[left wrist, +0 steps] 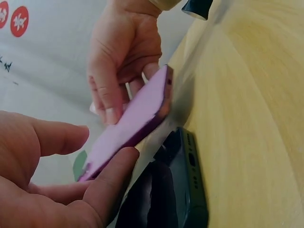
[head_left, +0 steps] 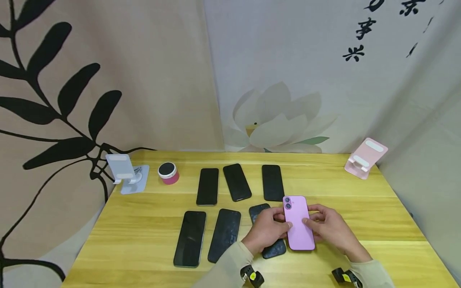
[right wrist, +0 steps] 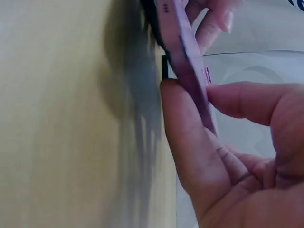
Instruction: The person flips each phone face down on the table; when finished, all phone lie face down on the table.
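Observation:
My right hand (head_left: 332,228) pinches a pink smartphone (head_left: 298,230) by its right edge, thumb on the back and fingers underneath. The phone's camera side faces up, lenses at the far end, and it is tilted above the table in the wrist views. At its left edge is my left hand (head_left: 266,229); in the left wrist view its fingers (left wrist: 114,178) touch the edge while the thumb stands off the surface. Beneath the left hand lies a dark smartphone (head_left: 274,250), partly hidden by it.
Several other dark smartphones lie on the wooden table (head_left: 360,208), including one at front left (head_left: 190,239). A pale blue phone stand (head_left: 135,180) and a pink-and-white round jar (head_left: 168,173) are at back left. A pink phone stand (head_left: 365,158) is at back right. Printed curtains hang behind.

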Motion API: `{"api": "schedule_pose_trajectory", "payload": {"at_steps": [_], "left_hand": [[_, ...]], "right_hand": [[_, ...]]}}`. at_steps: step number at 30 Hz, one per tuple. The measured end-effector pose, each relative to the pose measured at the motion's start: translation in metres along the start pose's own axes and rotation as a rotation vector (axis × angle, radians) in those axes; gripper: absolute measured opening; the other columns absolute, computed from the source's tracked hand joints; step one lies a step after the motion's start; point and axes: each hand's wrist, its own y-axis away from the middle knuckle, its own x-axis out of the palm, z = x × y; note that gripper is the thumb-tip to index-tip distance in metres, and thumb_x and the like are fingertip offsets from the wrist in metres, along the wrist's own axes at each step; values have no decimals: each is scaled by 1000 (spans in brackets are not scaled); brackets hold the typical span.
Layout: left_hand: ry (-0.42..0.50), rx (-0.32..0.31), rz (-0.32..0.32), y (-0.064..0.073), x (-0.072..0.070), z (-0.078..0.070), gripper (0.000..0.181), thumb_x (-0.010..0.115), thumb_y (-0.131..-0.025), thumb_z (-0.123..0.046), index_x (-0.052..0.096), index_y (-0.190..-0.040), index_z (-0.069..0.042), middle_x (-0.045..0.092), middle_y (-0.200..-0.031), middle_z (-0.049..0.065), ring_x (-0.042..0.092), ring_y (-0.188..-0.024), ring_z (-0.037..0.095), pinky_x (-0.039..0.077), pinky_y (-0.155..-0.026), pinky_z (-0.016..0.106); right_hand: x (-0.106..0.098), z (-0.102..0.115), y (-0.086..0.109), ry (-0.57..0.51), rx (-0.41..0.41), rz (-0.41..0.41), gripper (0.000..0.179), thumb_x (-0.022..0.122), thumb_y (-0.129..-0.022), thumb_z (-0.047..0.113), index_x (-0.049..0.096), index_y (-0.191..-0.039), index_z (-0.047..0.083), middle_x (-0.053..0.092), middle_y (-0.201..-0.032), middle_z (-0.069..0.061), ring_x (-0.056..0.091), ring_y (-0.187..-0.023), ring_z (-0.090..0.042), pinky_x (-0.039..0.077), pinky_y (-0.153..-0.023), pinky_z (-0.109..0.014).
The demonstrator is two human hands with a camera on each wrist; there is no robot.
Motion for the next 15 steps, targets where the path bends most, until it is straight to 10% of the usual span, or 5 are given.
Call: {"api": "schedule_pose_trajectory", "payload": {"at_steps": [15], "left_hand": [[-172, -17, 26, 1, -6, -5, 46, 76, -99, -18, 66, -140, -1, 76, -105, 0, 75, -82, 15, 65, -72, 30]], "right_hand": [[0, -7, -3, 126, 20, -24, 50, 74, -99, 13, 55, -139, -10, 69, -96, -13, 69, -77, -20, 65, -61, -36]]}}
